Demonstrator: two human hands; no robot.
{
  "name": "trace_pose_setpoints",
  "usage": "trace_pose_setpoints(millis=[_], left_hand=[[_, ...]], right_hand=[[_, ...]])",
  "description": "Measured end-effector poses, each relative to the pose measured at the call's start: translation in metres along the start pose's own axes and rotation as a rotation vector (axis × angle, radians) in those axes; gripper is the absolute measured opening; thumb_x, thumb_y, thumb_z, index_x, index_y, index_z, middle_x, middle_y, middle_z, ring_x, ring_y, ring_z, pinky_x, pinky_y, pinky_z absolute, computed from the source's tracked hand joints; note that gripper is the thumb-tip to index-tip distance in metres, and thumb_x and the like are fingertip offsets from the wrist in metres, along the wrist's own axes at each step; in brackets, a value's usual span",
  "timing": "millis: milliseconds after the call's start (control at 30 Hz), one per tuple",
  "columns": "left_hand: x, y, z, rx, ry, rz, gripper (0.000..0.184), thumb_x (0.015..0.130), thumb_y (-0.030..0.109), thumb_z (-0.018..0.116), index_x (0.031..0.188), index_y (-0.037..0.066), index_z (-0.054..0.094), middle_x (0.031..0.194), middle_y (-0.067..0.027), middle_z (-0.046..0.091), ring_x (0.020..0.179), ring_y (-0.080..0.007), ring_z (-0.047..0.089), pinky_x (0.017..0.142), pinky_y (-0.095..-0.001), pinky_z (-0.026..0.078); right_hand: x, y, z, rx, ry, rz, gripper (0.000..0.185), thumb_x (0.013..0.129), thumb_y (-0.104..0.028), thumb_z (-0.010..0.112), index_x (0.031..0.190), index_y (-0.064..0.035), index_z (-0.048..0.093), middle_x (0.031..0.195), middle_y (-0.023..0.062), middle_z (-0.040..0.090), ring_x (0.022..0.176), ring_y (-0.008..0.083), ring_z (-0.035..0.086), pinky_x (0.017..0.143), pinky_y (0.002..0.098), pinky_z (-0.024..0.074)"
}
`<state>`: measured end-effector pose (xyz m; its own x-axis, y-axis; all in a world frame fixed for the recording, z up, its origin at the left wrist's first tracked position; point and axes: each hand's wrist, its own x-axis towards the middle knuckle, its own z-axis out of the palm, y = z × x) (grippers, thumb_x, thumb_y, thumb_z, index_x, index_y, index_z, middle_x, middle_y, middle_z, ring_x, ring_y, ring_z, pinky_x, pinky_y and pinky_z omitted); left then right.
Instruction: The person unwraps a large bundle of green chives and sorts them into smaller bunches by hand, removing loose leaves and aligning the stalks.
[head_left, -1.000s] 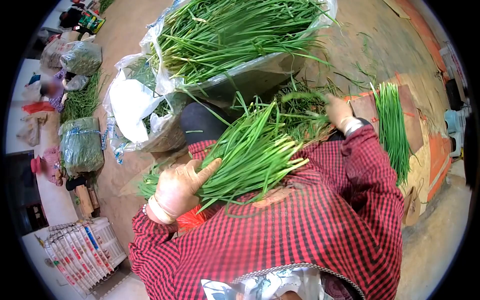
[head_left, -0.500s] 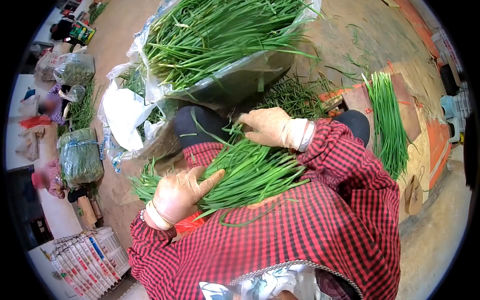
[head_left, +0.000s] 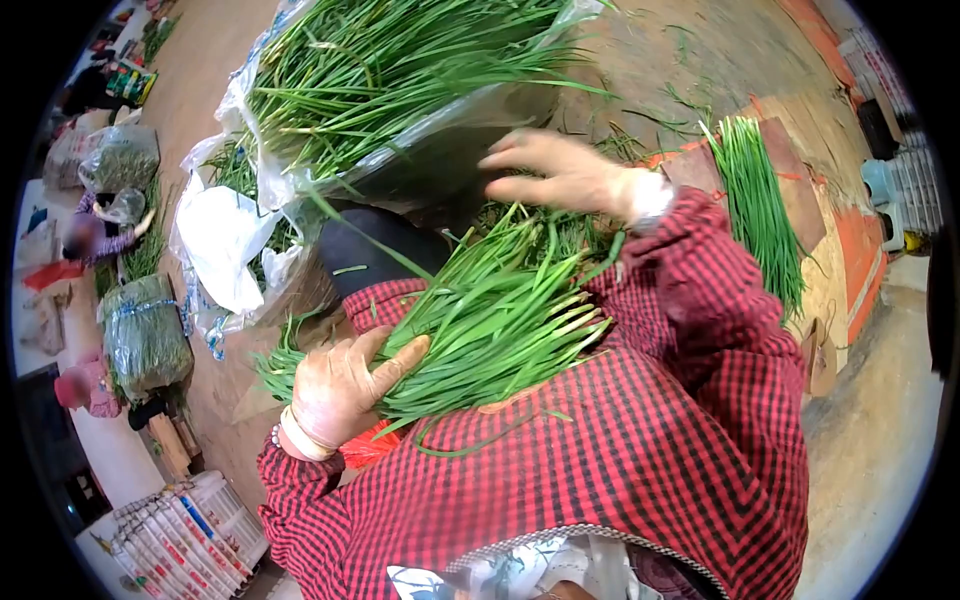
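While the left hand holds the leafy end of a bundle of long green leaves across the lap, thumb and forefinger pressed over it, the pale stem ends fan out towards the checked sleeve of the other arm. A scrap of red plastic shows beneath. The right hand has just come up off the bundle; blurred, its fingers spread and with nothing visible in them, it is now above the leaf scraps beyond the knees. That appears to leave the left hand alone steadying the bundle, whose stems look uneven.

Past the dark knee, more leaves heap up in a large clear plastic bag, with a white bag beside it. To the right, a straighter bundle lies on a brown sheet. Farther off on the left are a tied, wrapped bale and two other people.
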<state>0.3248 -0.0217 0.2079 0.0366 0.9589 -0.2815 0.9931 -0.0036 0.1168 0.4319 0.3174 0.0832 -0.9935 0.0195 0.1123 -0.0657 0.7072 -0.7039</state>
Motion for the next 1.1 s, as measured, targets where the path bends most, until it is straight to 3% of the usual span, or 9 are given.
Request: trace_pose_setpoints(millis=[267, 433, 467, 567, 767, 867, 967, 1033, 1100], left_hand=[[-0.035, -0.005, 0.03, -0.09, 0.012, -0.15, 0.078, 0.063, 0.028, 0.079, 0.136, 0.026, 0.052, 0.113, -0.0123, 0.062, 0.086, -0.0293, 0.067, 0.068, -0.0391, 0.054], [-0.044, -0.011, 0.062, -0.223, -0.011, -0.238, 0.08, 0.058, 0.017, 0.076, 0.134, 0.025, 0.055, 0.114, -0.0112, 0.062, 0.087, -0.03, 0.066, 0.07, -0.0389, 0.054], [-0.04, -0.01, 0.059, -0.234, -0.017, -0.251, 0.077, 0.06, 0.013, 0.076, 0.134, 0.024, 0.056, 0.11, -0.0108, 0.063, 0.087, -0.0304, 0.066, 0.07, -0.0393, 0.053], [-0.04, -0.019, 0.069, -0.378, 0.046, -0.273, 0.073, 0.064, 0.013, 0.076, 0.133, 0.023, 0.056, 0.104, -0.0107, 0.065, 0.087, -0.0309, 0.066, 0.069, -0.04, 0.052], [-0.044, -0.026, 0.089, -0.607, 0.097, -0.318, 0.064, 0.066, 0.014, 0.08, 0.127, 0.015, 0.061, 0.089, -0.0112, 0.067, 0.083, -0.0284, 0.067, 0.075, -0.0365, 0.052], [-0.06, -0.027, 0.111, -1.531, 0.183, -0.541, 0.056, 0.071, 0.002, 0.075, 0.124, 0.0, 0.059, 0.101, -0.0063, 0.069, 0.09, -0.0134, 0.064, 0.083, -0.0315, 0.051], [-0.072, -0.039, 0.102, -0.962, 0.165, -0.406, 0.05, 0.072, -0.001, 0.071, 0.12, -0.001, 0.059, 0.103, -0.0059, 0.068, 0.09, -0.0145, 0.063, 0.082, -0.0319, 0.051], [-0.069, -0.032, 0.103, -1.217, 0.158, -0.59, 0.05, 0.07, -0.002, 0.071, 0.118, -0.002, 0.057, 0.103, -0.0075, 0.067, 0.091, -0.0178, 0.062, 0.081, -0.0325, 0.051], [-0.066, -0.035, 0.099, -1.514, 0.043, -0.663, 0.053, 0.068, -0.002, 0.072, 0.119, -0.002, 0.057, 0.102, -0.0093, 0.067, 0.091, -0.0194, 0.062, 0.08, -0.0328, 0.051]], right_hand=[[-0.012, -0.005, 0.078, 0.669, -0.843, 0.49, 0.089, 0.089, -0.076, 0.032, 0.14, -0.0043, 0.048, 0.148, 0.0147, 0.043, 0.136, 0.0287, 0.039, 0.114, 0.0406, 0.0252], [-0.05, -0.022, 0.037, 0.895, -0.821, 0.503, 0.072, 0.094, -0.06, 0.047, 0.139, -0.0039, 0.045, 0.135, 0.0118, 0.054, 0.12, 0.0212, 0.051, 0.105, 0.036, 0.0378], [-0.055, -0.04, 0.016, 0.802, -0.72, 0.382, 0.09, 0.088, -0.052, 0.065, 0.148, 0.0023, 0.025, 0.144, 0.0166, 0.045, 0.132, 0.0234, 0.042, 0.111, 0.0345, 0.031], [-0.064, -0.056, 0.009, 0.669, -0.746, 0.37, 0.089, 0.08, -0.042, 0.076, 0.145, 0.0009, 0.033, 0.132, 0.0184, 0.056, 0.122, 0.026, 0.054, 0.105, 0.0334, 0.039], [-0.074, -0.043, -0.003, 0.147, -0.51, 0.268, 0.035, 0.093, -0.035, 0.055, 0.096, -0.0016, 0.065, 0.083, 0.0181, 0.065, 0.082, 0.0334, 0.064, 0.076, 0.0425, 0.0489], [-0.081, -0.017, -0.038, 0.294, -0.165, 0.327, 0.032, 0.095, -0.033, 0.055, 0.096, -0.0026, 0.065, 0.079, 0.0105, 0.065, 0.074, 0.0237, 0.062, 0.07, 0.0377, 0.0491], [-0.092, -0.01, -0.078, 0.43, 0.255, 0.603, 0.037, 0.095, -0.038, 0.057, 0.095, -0.0014, 0.065, 0.082, 0.0069, 0.065, 0.076, 0.0198, 0.061, 0.071, 0.0349, 0.0492], [-0.101, 0.011, -0.081, 0.682, 0.334, 0.703, 0.042, 0.095, -0.041, 0.057, 0.101, -0.0006, 0.065, 0.086, 0.0078, 0.066, 0.077, 0.0194, 0.06, 0.074, 0.0349, 0.0508], [-0.101, 0.024, -0.074, -0.041, -0.096, 0.599, 0.054, 0.092, -0.048, 0.059, 0.114, 0.0013, 0.063, 0.096, 0.0132, 0.068, 0.087, 0.0244, 0.064, 0.084, 0.0372, 0.0515]])
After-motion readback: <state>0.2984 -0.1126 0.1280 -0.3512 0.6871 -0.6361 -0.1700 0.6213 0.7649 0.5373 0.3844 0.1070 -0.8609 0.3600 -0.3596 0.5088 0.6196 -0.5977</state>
